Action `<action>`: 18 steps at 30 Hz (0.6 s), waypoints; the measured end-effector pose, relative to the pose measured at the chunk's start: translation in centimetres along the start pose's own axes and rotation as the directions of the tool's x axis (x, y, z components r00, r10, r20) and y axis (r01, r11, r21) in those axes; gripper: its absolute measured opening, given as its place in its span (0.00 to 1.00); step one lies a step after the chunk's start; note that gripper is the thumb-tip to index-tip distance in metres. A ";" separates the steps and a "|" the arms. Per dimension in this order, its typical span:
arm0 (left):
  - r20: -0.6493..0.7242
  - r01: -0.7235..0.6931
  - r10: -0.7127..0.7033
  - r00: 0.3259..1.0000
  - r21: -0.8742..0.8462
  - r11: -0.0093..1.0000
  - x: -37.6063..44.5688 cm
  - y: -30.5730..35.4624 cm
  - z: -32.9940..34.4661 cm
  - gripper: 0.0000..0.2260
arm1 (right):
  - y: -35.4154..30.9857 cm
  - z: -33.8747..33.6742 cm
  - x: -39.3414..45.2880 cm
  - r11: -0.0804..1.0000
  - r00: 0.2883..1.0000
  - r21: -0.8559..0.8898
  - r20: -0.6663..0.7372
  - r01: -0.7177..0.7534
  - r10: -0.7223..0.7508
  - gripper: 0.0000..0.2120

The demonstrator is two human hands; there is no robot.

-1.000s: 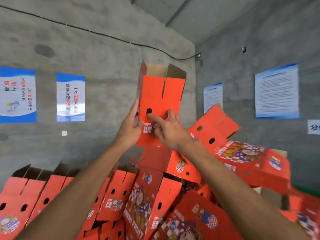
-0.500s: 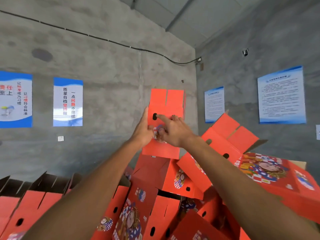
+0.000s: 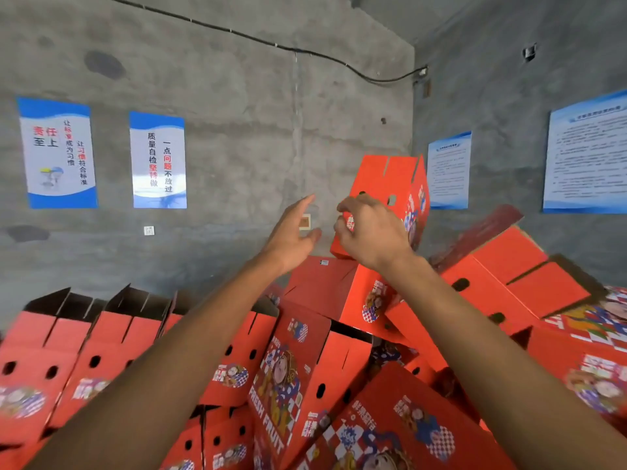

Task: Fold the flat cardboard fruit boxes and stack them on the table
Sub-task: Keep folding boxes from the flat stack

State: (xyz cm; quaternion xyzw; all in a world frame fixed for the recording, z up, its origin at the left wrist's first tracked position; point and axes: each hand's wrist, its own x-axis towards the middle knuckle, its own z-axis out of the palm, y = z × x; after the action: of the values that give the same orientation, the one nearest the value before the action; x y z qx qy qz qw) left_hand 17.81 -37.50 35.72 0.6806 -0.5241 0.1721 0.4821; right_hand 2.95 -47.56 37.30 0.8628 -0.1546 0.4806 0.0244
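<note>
hands (image 3: pixel 339 232) apart, empty | top box (image 3: pixel 383 184) tilted on red pile (image 3: pixel 305 368)

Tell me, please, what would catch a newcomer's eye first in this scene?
A jumbled heap of red fruit boxes fills the lower frame. At its top a tilted red box stands by the corner, with the open left hand and the loosely curled right hand just in front. Blue posters hang on the grey walls.
</note>
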 end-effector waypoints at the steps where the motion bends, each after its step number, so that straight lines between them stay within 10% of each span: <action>1: -0.011 -0.007 0.007 1.000 -0.007 1.000 -1.6 -0.1 -0.7 0.29 | -0.8 0.6 -1.4 0.999 1.000 0.050 0.009 0.010 -0.011 0.15; 12: 0.030 0.196 -0.205 0.978 0.177 0.964 -29.4 -9.5 -8.3 0.27 | -13.2 13.8 -23.8 0.877 0.918 0.463 0.391 -0.129 -0.071 0.14; 18: 0.070 0.481 -0.529 0.846 0.328 0.813 -46.2 -16.7 -10.9 0.27 | -19.9 21.4 -38.1 0.827 0.726 0.500 0.665 -0.258 -0.175 0.18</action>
State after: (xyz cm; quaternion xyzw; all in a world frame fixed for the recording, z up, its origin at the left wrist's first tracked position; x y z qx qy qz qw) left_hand 17.42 -3.33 -1.23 0.8716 -0.3283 0.0598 0.3590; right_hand 7.68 -23.41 -3.99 0.9416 -0.0247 0.1507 -0.3000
